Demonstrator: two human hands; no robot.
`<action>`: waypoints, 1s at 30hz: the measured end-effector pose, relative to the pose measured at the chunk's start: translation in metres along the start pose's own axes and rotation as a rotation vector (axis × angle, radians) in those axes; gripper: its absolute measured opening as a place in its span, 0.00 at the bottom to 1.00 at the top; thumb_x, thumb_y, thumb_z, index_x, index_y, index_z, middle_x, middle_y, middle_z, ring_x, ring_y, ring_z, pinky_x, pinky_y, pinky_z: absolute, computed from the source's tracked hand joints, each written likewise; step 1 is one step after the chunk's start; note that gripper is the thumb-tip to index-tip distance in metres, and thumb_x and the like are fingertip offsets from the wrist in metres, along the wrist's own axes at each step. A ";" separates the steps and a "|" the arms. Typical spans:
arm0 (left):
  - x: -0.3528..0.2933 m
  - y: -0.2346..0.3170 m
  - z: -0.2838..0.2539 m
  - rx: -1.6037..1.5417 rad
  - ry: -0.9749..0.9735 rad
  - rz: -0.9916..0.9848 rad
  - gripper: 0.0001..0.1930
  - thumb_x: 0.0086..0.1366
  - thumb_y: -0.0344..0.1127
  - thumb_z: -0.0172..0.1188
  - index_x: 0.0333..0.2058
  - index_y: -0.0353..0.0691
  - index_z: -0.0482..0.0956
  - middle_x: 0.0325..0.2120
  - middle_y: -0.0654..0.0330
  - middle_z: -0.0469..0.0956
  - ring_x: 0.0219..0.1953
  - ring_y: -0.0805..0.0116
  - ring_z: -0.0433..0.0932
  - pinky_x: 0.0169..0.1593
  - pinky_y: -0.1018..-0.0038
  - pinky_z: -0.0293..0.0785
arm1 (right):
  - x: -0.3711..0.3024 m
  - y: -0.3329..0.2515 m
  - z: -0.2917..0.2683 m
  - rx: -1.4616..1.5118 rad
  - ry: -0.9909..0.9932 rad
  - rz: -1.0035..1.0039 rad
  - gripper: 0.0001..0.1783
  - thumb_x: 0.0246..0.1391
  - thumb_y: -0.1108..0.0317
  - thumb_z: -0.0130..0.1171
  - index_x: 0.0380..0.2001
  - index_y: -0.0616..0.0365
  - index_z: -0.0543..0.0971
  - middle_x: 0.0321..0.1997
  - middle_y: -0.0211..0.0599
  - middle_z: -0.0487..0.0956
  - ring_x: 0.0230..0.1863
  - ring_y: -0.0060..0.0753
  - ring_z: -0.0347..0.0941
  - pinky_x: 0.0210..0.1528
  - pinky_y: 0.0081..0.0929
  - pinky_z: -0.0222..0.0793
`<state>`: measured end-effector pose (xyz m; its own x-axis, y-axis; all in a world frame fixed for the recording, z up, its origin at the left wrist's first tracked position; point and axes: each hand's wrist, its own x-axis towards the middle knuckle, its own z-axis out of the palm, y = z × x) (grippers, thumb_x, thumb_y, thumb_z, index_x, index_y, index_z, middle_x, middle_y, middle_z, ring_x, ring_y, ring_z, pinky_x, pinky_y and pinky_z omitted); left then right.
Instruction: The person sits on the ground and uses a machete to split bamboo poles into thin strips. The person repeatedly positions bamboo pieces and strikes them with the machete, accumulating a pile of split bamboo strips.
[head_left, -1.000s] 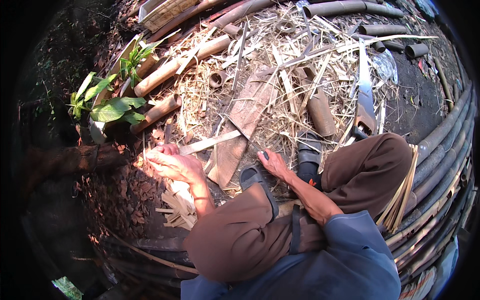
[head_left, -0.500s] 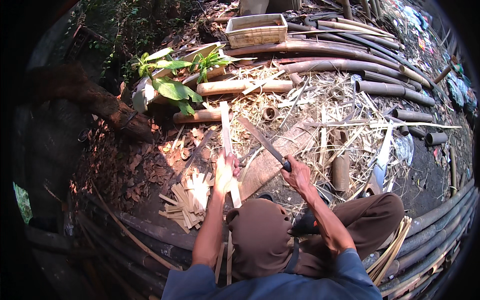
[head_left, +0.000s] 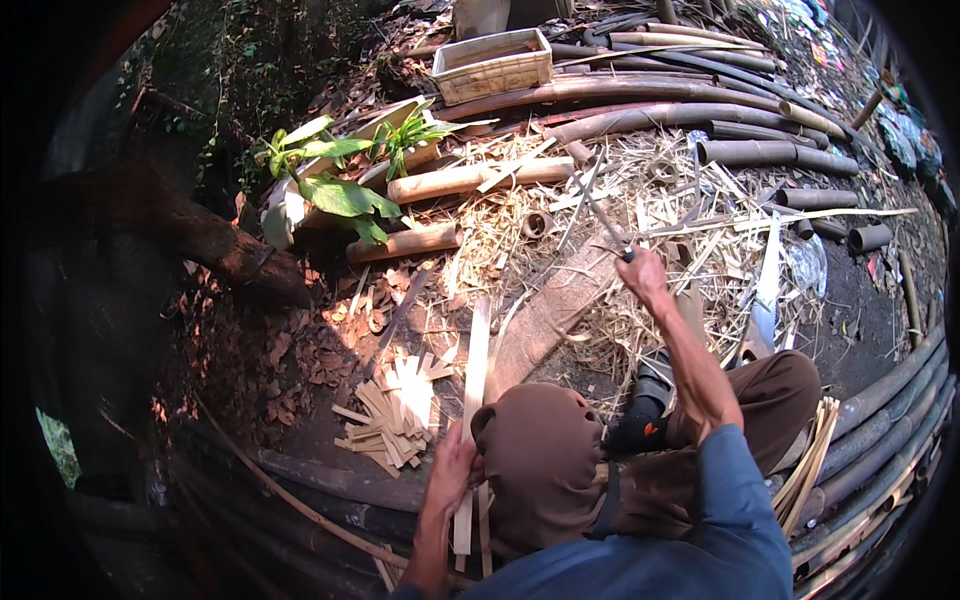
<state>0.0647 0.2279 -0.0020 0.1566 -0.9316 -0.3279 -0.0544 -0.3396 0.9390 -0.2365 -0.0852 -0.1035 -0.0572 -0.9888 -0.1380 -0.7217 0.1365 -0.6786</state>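
My left hand is closed around a pale, flat bamboo strip, low on its length beside a rounded brown cloth shape. The strip points away from me, its far end above the ground. Farther forward and to the right, my right hand grips the dark handle of a long knife. The knife blade points forward and left, away from the strip. Under the knife lies a wooden board with shavings at its edge. A pile of short bamboo slats lies left of the strip.
Shavings litter the ground ahead. A handsaw stands at the right, near a clear plastic bag. Bamboo poles and a plastic crate line the back. More poles lie at the right. A log leans at the left.
My right hand with the knife has moved forward and right, off the strip. My left hand has drawn back toward me, and the strip has come nearer with it.
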 end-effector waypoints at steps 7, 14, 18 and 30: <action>0.062 -0.023 0.009 0.235 -0.012 0.109 0.12 0.70 0.37 0.50 0.46 0.36 0.73 0.22 0.63 0.71 0.25 0.74 0.70 0.30 0.73 0.69 | -0.123 -0.077 0.042 -0.300 -0.111 -0.716 0.11 0.51 0.58 0.58 0.25 0.50 0.70 0.11 0.30 0.69 0.10 0.28 0.62 0.11 0.35 0.55; 0.026 -0.011 0.016 0.277 0.025 0.127 0.12 0.70 0.37 0.47 0.44 0.36 0.73 0.20 0.61 0.72 0.23 0.74 0.72 0.27 0.73 0.69 | -0.073 -0.048 0.049 -0.337 -0.083 -0.668 0.08 0.52 0.61 0.55 0.26 0.52 0.74 0.11 0.31 0.70 0.10 0.28 0.63 0.12 0.37 0.58; -0.002 -0.018 -0.005 0.268 0.093 0.054 0.12 0.69 0.36 0.48 0.48 0.37 0.70 0.22 0.59 0.74 0.23 0.72 0.74 0.27 0.73 0.70 | 0.004 0.017 -0.006 -0.035 -0.011 0.013 0.12 0.55 0.56 0.54 0.32 0.54 0.76 0.14 0.26 0.67 0.13 0.24 0.62 0.13 0.31 0.61; 0.096 0.006 0.013 0.323 -0.038 0.148 0.10 0.64 0.33 0.54 0.27 0.33 0.69 0.21 0.60 0.69 0.22 0.75 0.66 0.25 0.69 0.63 | -0.149 -0.049 0.056 -0.106 -0.115 -0.836 0.12 0.54 0.55 0.56 0.25 0.50 0.72 0.10 0.33 0.69 0.09 0.33 0.64 0.12 0.37 0.59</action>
<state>0.0670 0.1349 -0.0292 0.0875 -0.9759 -0.2001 -0.3841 -0.2184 0.8971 -0.1537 0.0585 -0.0901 0.5897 -0.7489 0.3023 -0.5565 -0.6480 -0.5200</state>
